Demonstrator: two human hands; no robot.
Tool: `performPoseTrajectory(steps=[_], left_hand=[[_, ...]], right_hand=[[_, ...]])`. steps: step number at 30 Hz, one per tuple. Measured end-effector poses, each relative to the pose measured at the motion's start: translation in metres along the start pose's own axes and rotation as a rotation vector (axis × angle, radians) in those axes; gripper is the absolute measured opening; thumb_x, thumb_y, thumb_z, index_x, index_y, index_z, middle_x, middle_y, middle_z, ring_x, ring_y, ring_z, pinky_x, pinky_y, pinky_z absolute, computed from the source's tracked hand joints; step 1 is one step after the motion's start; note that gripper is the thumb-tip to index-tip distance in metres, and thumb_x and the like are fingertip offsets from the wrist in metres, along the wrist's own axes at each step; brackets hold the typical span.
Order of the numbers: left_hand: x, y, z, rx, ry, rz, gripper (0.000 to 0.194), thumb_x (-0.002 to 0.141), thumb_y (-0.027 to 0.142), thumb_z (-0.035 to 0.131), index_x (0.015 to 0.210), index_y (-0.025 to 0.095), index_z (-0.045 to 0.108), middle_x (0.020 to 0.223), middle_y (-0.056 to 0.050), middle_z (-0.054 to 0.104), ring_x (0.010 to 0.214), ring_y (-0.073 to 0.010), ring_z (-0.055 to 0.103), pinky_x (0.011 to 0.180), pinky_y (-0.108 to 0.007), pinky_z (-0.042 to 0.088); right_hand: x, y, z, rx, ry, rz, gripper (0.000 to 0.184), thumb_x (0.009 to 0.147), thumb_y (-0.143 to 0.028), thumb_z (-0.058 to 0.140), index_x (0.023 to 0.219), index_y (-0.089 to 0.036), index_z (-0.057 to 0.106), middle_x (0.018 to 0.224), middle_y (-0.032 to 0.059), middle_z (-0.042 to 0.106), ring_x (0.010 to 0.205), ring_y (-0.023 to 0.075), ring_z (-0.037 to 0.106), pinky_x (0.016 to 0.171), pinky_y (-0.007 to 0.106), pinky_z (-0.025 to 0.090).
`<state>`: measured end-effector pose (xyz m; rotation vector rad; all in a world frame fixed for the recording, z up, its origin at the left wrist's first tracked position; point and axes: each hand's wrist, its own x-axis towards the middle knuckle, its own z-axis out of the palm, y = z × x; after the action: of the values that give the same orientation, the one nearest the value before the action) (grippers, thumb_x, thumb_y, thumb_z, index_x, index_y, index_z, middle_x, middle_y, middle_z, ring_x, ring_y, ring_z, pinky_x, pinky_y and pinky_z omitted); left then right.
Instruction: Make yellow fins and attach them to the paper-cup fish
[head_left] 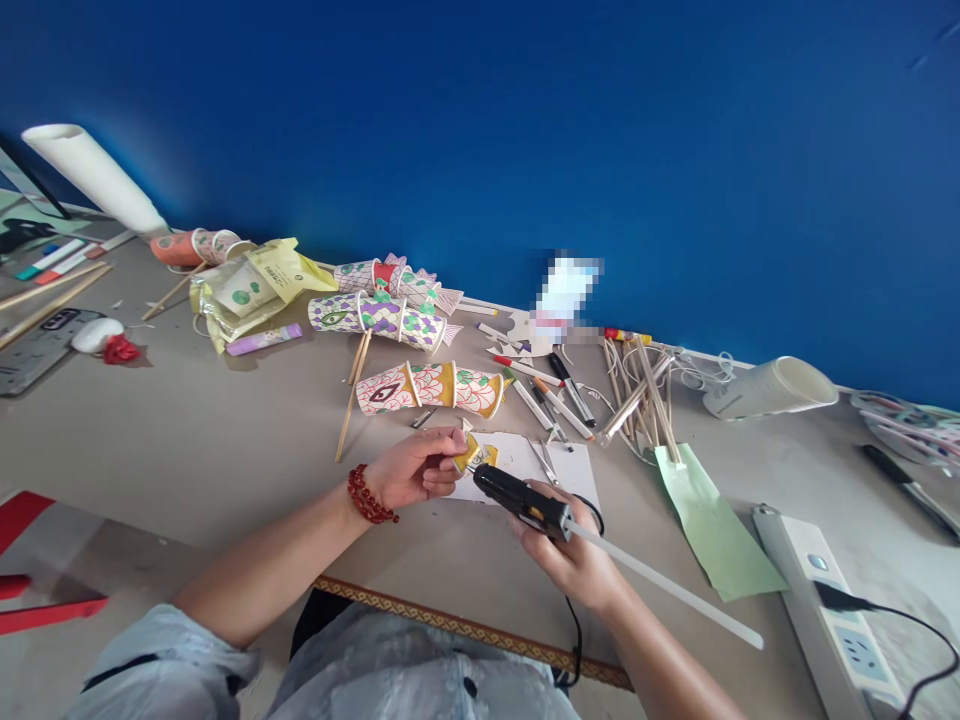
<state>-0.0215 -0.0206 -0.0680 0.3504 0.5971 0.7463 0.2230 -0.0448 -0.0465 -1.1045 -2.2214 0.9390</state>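
Observation:
My left hand [426,464] pinches a small yellow paper piece [466,456] between thumb and fingers. My right hand [570,550] is wrapped round a black hot glue gun [517,497], whose nozzle points left and meets or nearly meets the paper piece. A long white glue stick [667,585] juts from the back of the gun. Beneath the nozzle lies a white sheet [574,470] with scissors [541,462] on it. Just beyond my left hand rests a fish made of paper cups [431,388], drawn in red, yellow and green, with an eye.
More cup fish [379,318] lie behind, near a yellow packet [244,290]. Markers [574,390] and wooden sticks [637,390] are scattered to the right. A green paper bag [712,520], a stack of cups [772,388] and a power strip [832,610] sit farther right.

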Motion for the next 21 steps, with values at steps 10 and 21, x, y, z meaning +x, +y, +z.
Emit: performPoseTrajectory(steps=[10,21], left_hand=[[0.0,0.0001,0.0,0.011,0.012,0.003,0.017,0.086,0.018,0.064,0.075,0.016,0.051,0.058,0.007,0.045,0.04,-0.0007,0.031,0.042,-0.012,0.027],[-0.0001,0.0002,0.001,0.007,0.037,-0.003,0.015,0.084,0.017,0.064,0.076,0.017,0.051,0.057,0.007,0.045,0.04,-0.0013,0.031,0.042,-0.012,0.026]], right_hand=[[-0.0006,-0.0024,-0.0006,-0.013,0.002,0.018,0.014,0.088,-0.027,0.051,0.076,-0.02,0.053,0.068,0.0022,0.058,0.059,0.0165,0.053,0.056,0.026,0.042],[-0.0018,0.003,0.002,0.012,0.038,0.052,0.013,0.085,-0.028,0.057,0.074,-0.02,0.056,0.065,0.002,0.059,0.058,0.0167,0.052,0.056,0.028,0.045]])
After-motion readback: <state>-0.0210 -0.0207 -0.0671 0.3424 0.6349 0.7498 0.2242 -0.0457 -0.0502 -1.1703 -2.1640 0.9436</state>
